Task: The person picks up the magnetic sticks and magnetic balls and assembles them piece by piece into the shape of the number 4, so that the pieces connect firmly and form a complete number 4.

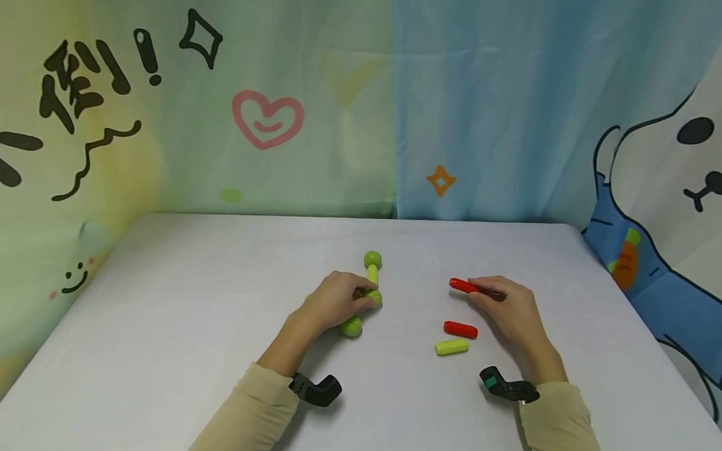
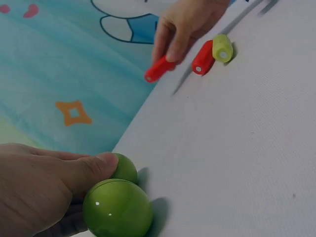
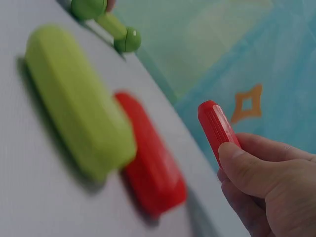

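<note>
My left hand [image 1: 340, 299] pinches a green ball [image 1: 373, 299] between thumb and fingers. A light green rod [image 1: 372, 273] runs from that ball to another green ball [image 1: 372, 258] farther back. A third green ball [image 1: 351, 327] sits nearer to me, just under the left hand. To the right, my right hand [image 1: 510, 306] holds a red rod [image 3: 217, 129] by one end, its other end pointing left, raised over the table. On the table in front of that hand lie a second red rod [image 1: 460, 329] and a yellow-green rod [image 1: 451, 347], side by side.
The white table [image 1: 219, 270] reaches back to a printed curtain [image 1: 482, 102]. Pale discs [image 2: 223, 55] show on the ends of the lying rods in the left wrist view. A black wrist strap [image 1: 316, 390] sits on each forearm.
</note>
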### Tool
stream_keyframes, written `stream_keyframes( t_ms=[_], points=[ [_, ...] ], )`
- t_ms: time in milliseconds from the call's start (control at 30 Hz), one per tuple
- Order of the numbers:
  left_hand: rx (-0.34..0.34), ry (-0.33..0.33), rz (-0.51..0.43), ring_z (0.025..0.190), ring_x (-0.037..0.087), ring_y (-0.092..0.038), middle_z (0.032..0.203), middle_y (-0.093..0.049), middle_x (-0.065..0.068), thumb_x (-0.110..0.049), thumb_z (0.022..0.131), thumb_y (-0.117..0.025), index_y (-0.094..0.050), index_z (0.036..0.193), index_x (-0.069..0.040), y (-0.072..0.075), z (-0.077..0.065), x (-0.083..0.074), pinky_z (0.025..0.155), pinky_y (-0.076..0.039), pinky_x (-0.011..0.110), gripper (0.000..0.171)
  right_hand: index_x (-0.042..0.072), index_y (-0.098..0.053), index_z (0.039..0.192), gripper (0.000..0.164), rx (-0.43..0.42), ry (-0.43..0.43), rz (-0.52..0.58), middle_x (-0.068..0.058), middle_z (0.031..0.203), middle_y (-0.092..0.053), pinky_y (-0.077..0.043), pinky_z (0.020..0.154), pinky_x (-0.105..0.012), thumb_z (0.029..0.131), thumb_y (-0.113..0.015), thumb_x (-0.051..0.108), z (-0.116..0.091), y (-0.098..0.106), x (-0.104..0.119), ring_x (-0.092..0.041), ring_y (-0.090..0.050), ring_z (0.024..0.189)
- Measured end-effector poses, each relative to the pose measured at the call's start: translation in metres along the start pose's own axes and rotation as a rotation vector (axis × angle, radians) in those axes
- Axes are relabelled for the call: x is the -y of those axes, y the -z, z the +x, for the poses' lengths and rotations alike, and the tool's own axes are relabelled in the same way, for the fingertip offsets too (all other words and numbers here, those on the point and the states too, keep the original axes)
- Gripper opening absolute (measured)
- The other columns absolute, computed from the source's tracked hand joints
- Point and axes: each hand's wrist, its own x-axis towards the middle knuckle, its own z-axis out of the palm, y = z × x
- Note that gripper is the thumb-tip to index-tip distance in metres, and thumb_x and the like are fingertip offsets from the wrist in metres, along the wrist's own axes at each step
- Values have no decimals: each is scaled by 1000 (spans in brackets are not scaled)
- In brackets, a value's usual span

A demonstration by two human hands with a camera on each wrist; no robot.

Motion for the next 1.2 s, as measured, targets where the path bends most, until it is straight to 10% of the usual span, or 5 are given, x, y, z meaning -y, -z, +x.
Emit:
stream_keyframes(
  t_ms=[167,400,1200],
  points=[
    [2,16,-17,85,6,-60,98,-72,-2,-27,84,-73,-71,113,-15,0,0,-2,75,-49,24,31,13,-69,117,31,-9,66,43,-9,111,-67,-48,79,-9,86,-70,14,1,4,22,-24,-61,99],
    [2,14,-17,91,10,-62,102,-71,0,-25,80,-77,-70,113,-12,1,0,-4,80,-50,28,36,13,-70,114,29,40,99,62,-5,111,-67,-53,85,-37,85,-71,15,1,-12,54,-22,-62,101],
    [63,-3,43,65,8,-46,80,-66,0,-25,84,-72,-68,118,-14,3,-1,-9,57,-36,21,36,11,-73,105,26,72,174,36,-3,102,-67,-55,82,-36,80,-74,5,-8,-48,83,-20,-63,97]
  ],
)
